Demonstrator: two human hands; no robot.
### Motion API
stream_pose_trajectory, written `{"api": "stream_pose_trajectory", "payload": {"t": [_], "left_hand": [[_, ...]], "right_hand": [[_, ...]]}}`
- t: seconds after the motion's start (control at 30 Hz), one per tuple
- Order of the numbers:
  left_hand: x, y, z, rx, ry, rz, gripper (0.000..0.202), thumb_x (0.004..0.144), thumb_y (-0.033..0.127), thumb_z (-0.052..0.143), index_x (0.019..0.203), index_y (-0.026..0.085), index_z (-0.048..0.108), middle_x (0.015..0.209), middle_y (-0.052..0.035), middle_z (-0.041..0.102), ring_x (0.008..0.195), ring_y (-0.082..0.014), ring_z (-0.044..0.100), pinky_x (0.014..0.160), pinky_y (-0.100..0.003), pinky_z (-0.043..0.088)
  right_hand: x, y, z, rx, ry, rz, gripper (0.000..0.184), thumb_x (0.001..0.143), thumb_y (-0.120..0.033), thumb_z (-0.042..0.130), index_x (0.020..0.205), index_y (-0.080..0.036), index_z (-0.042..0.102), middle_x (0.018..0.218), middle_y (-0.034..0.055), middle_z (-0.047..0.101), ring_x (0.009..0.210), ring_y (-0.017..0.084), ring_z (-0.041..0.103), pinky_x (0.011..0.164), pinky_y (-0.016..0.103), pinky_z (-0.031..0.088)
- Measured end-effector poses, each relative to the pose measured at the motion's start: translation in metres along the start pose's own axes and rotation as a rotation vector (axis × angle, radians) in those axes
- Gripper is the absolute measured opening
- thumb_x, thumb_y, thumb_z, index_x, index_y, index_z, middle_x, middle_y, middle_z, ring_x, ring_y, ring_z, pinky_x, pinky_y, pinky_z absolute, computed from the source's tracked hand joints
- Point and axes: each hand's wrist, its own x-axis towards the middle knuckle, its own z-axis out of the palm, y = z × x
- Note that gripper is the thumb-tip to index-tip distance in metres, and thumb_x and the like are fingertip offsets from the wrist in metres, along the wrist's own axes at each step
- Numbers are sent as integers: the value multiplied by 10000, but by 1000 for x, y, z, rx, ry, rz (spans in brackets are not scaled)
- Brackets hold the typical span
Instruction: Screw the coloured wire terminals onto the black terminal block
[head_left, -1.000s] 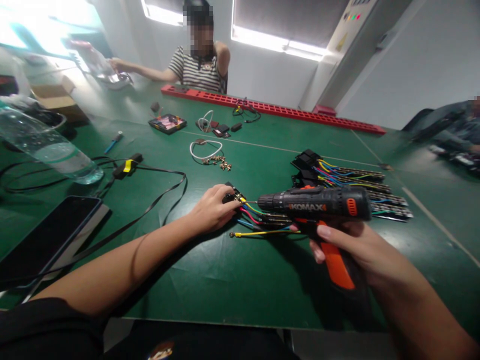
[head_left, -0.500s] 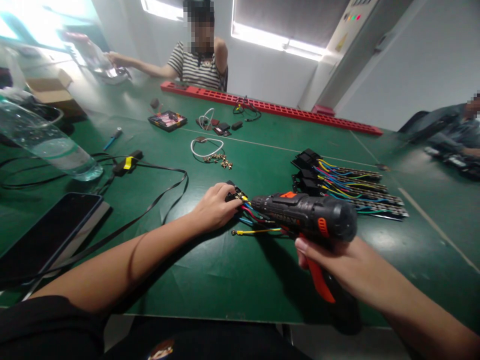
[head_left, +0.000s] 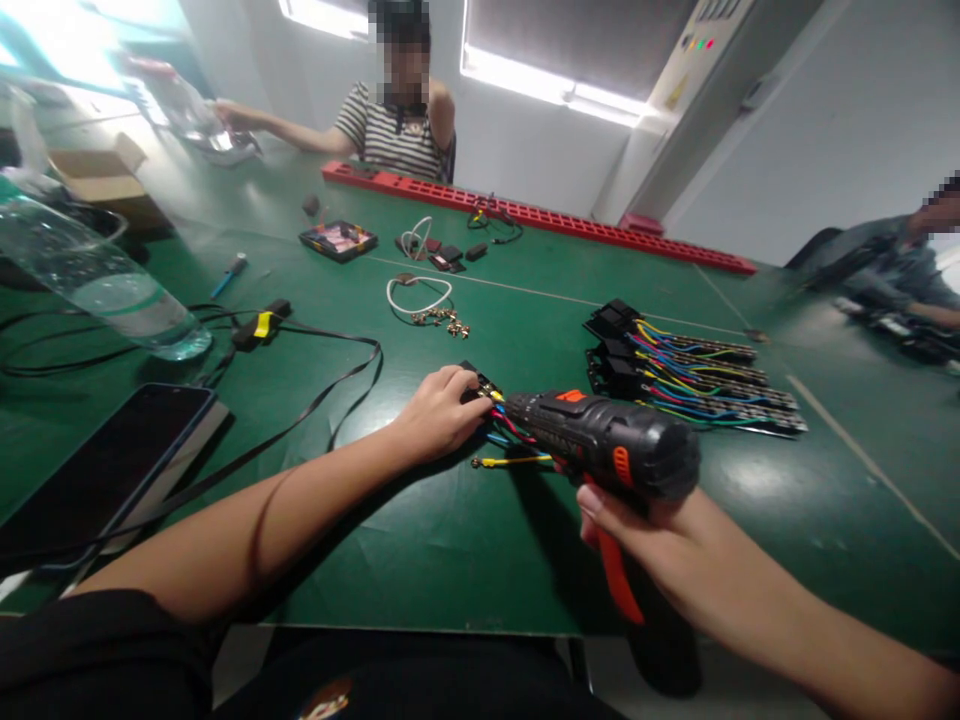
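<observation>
"The fingers of the left hand, how do they stand?"

"Bent and drawn together, pinching a black terminal block; one corner of it shows past the fingertips."

"And the right hand?"

"Closed round the grip of a cordless drill, thumb toward us. The nose points left at the block, just beside the left fingertips. I can't tell whether a bit touches it; the drill's body is in the way."

"Where's the block lying?"

"On the green counter, in front of the person, with coloured wires running from it beneath the drill. A yellow wire lies on the near side, its terminal end to the left."

"What's around them?"

"Farther back on the right, similar wired blocks in a row. Beyond the left hand, small brass-coloured pieces near a white loop. Well to the left, a smartphone and a tilted plastic bottle."
</observation>
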Motion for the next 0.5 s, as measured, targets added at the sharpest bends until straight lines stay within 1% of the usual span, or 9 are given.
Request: {"api": "stream_pose_trajectory", "payload": {"t": [0.23, 0.37, 0.5], "left_hand": [[0, 3, 1, 13, 1, -16, 256, 984, 243, 532, 1148, 206, 724, 1152, -148, 529, 1064, -292, 470, 880, -436, 516], [-1, 3, 0, 9, -20, -24, 256, 993, 256, 528, 1159, 215, 718, 1166, -144, 523, 1079, -296, 464, 882, -432, 512], [0, 3, -1, -10, -37, -33, 263, 1000, 255, 517, 1165, 215, 717, 1173, -146, 517, 1090, -300, 460, 889, -439, 514]], "right_hand": [[-5, 2, 12, 32, 27, -7, 361, 901, -549, 536, 846, -203, 626, 720, 33, 642, 654, 170, 566, 634, 291, 499], [-8, -2, 12, 30, 53, 61, 413, 873, -610, 578, 810, -203, 622, 710, 38, 640, 653, 178, 586, 622, 297, 503], [-7, -2, 8, 61, 38, 126, 498, 840, -691, 609, 837, -194, 631, 711, 38, 639, 629, 170, 588, 578, 288, 489]]}}
